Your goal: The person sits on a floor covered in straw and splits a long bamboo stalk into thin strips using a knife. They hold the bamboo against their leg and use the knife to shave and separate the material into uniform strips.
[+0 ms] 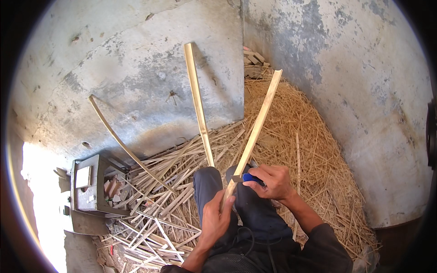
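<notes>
My left hand (215,219) is closed round the lower end of a long split bamboo strip (258,125), which slants up and away to the right from between my knees. In my right hand (275,182) is a knife with a blue handle (251,178). Its short dark blade lies across the strip just above my left hand; how deep the edge sits in the bamboo I cannot tell. A second bamboo strip (196,93) stands beyond my left knee, tilted towards the wall, and neither hand touches it.
Loose bamboo slats (173,166) lie in a heap to the left, and a mound of fine shavings (291,123) rises ahead and to the right. A curved stick (120,143) leans on the worn wall (123,59). At left an old cabinet (91,200) lies with rubble in it.
</notes>
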Motion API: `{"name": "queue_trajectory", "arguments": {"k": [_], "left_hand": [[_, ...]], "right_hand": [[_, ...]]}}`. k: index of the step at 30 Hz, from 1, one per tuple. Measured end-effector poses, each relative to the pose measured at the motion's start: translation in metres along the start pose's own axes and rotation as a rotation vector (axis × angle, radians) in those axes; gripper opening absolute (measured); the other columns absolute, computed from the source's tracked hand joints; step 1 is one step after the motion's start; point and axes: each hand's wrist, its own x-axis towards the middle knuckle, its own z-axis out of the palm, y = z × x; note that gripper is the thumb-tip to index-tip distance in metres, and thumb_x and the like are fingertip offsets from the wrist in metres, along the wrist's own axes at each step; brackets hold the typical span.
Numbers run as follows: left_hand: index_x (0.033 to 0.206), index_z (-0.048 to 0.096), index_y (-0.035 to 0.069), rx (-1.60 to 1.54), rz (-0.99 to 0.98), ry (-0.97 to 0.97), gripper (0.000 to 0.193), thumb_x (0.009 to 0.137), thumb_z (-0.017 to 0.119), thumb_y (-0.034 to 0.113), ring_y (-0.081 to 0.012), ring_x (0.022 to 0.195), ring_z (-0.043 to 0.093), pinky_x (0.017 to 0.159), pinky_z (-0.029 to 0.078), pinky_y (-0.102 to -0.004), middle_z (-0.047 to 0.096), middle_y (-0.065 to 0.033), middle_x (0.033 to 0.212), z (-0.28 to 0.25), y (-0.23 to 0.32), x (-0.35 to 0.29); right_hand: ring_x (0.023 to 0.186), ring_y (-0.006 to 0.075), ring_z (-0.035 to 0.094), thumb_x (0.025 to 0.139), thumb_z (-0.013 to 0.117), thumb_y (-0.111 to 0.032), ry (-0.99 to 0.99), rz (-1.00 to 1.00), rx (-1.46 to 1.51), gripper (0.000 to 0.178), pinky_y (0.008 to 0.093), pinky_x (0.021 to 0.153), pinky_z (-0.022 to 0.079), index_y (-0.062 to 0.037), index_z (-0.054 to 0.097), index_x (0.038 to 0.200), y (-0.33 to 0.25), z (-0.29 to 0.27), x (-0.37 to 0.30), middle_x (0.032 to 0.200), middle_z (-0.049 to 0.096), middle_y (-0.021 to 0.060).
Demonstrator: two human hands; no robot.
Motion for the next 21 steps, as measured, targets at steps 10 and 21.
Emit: {"name": "queue_trajectory", "arguments": {"k": [10,21], "left_hand": [[0.126,0.070,-0.001,0.003,-0.043,-0.030,0.031,0.111,0.064,0.025,-0.0274,0.064,0.059,0.064,0.048,-0.0401,0.066,-0.0192,0.078,-0.007,0.004,-0.004],[0.125,0.071,-0.001,0.047,-0.066,-0.042,0.029,0.111,0.064,0.024,-0.0294,0.063,0.060,0.063,0.048,-0.0407,0.068,-0.0198,0.078,-0.010,0.002,-0.007]], "right_hand": [[0.052,0.0203,0.061,0.092,0.083,-0.045,0.018,-0.054,-0.023,0.033,0.0356,0.047,0.046,-0.0131,0.076,0.095,0.007,0.001,0.003,0.068,0.059,0.0011],[0.058,0.0218,0.067,0.094,0.083,-0.044,0.098,-0.007,0.002,0.032,0.0355,0.051,0.050,-0.0120,0.077,0.095,0.018,0.002,0.009,0.077,0.071,0.0030]]}}
